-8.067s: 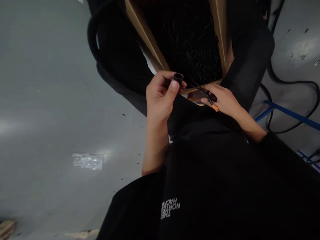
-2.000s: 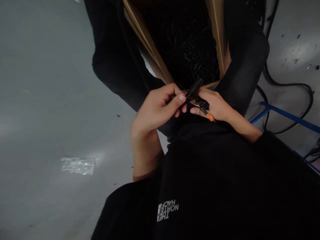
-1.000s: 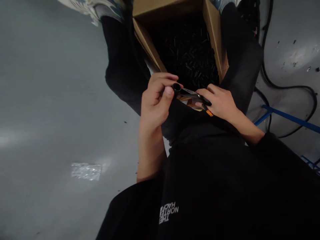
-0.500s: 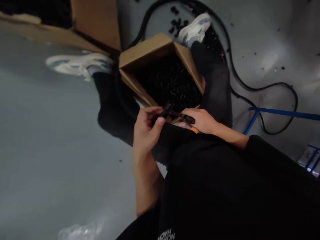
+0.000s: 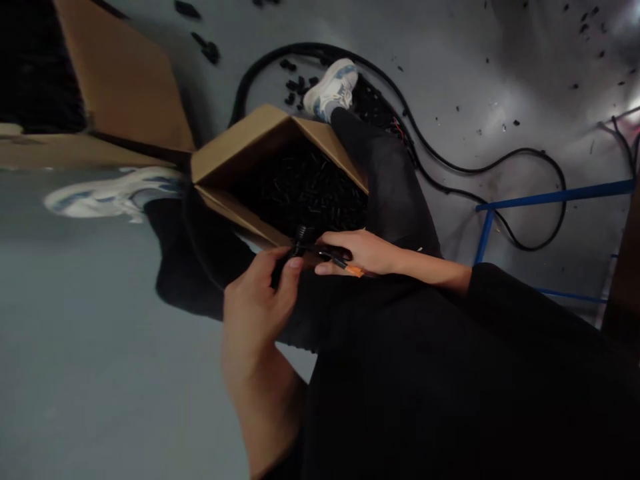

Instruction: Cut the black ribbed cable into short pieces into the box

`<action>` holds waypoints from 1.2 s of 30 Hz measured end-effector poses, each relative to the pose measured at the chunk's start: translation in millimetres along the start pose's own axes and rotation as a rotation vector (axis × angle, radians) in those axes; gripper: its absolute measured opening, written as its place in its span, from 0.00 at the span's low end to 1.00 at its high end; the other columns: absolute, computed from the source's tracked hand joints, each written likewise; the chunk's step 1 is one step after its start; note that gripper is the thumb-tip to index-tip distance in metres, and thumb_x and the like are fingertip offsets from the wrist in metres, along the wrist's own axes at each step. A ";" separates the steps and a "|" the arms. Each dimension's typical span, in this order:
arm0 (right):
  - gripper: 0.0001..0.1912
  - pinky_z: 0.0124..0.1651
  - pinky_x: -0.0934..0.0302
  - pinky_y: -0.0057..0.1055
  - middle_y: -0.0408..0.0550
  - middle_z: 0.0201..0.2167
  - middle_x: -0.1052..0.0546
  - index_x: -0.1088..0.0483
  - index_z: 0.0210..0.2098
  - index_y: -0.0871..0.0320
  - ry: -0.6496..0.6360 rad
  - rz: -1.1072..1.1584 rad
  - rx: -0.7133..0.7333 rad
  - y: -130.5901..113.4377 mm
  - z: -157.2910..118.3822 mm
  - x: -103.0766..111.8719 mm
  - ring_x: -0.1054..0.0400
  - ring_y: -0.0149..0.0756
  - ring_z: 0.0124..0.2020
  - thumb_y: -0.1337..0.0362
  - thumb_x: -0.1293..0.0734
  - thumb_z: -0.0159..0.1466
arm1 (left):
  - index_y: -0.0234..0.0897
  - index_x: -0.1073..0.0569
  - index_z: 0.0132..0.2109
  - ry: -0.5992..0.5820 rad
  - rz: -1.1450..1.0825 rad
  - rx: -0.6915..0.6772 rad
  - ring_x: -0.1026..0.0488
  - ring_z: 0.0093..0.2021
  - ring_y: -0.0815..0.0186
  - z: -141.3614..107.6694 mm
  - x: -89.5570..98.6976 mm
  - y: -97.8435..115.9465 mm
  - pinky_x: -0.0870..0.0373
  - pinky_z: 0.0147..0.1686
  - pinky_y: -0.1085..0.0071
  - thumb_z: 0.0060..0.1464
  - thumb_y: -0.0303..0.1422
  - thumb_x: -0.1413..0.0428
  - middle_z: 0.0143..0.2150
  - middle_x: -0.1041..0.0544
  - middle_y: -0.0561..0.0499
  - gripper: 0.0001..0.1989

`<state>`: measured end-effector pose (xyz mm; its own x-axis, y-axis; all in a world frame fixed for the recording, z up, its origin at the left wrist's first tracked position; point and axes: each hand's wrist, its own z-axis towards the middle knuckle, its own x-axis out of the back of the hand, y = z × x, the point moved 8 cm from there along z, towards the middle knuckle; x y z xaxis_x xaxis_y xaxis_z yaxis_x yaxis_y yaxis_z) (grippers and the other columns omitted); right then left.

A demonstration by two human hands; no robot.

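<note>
Pinched between the thumb and fingers of my left hand (image 5: 263, 290) is a small black ribbed part (image 5: 301, 235). My right hand (image 5: 370, 252) is closed around a pair of pliers (image 5: 354, 270) with orange and black handles. Their dark jaws point left and reach to the ribbed part; whether they bite into it I cannot tell. Both hands are above my lap, at the near edge of an open cardboard box (image 5: 240, 150). Inside the box lies a heap of small black pieces (image 5: 313, 190).
A larger cardboard box (image 5: 125, 80) holding dark items stands at upper left. A thick black hose (image 5: 440, 157) loops over the floor past my shoes (image 5: 333, 87). Black scraps (image 5: 295, 87) lie scattered about. A blue metal frame (image 5: 555, 198) is on the right.
The view has shifted, so the box, legs and hands appear further left and lower. The black part in my left hand has turned, and its ribs now show. Both grips stay closed.
</note>
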<state>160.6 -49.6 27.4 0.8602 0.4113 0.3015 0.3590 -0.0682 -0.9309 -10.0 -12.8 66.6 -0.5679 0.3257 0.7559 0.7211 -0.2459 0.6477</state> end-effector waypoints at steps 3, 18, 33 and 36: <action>0.23 0.40 0.39 0.27 0.41 0.35 0.23 0.25 0.50 0.58 0.011 0.006 0.017 0.3 5.0 -1.3 0.28 0.29 0.34 0.42 0.29 0.74 | 0.44 0.21 0.53 0.043 0.030 0.032 0.16 0.41 0.54 -3.9 5.1 -5.3 0.24 0.40 0.60 0.72 0.44 0.44 0.44 0.13 0.47 0.12; 0.30 0.42 0.37 0.29 0.46 0.39 0.18 0.20 0.53 0.58 -0.225 -0.010 0.089 22.3 33.4 -3.1 0.25 0.33 0.37 0.37 0.28 0.71 | 0.38 0.24 0.35 -0.202 -0.410 -0.003 0.29 0.25 0.71 10.4 -5.9 -31.1 0.31 0.31 0.73 0.77 0.51 0.49 0.27 0.23 0.53 0.26; 0.26 0.50 0.33 0.37 0.55 0.48 0.19 0.20 0.64 0.53 -0.212 -0.613 0.112 27.2 39.6 -12.1 0.25 0.43 0.46 0.44 0.32 0.77 | 0.42 0.22 0.47 0.056 -0.625 0.143 0.17 0.55 0.57 20.3 -26.5 -60.9 0.16 0.54 0.57 0.69 0.56 0.39 0.56 0.17 0.41 0.22; 0.25 0.46 0.34 0.35 0.54 0.46 0.18 0.20 0.63 0.53 -0.214 -0.632 0.080 29.6 38.7 -14.9 0.25 0.41 0.43 0.44 0.33 0.78 | 0.41 0.22 0.50 0.036 -0.698 0.192 0.16 0.52 0.59 19.4 -36.8 -64.9 0.17 0.51 0.61 0.68 0.57 0.39 0.57 0.17 0.41 0.23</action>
<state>144.4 -22.6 -12.6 0.3995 0.5217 0.7538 0.7351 0.3091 -0.6034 -28.2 8.9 -5.0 -0.9319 0.3166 0.1770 0.2406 0.1744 0.9548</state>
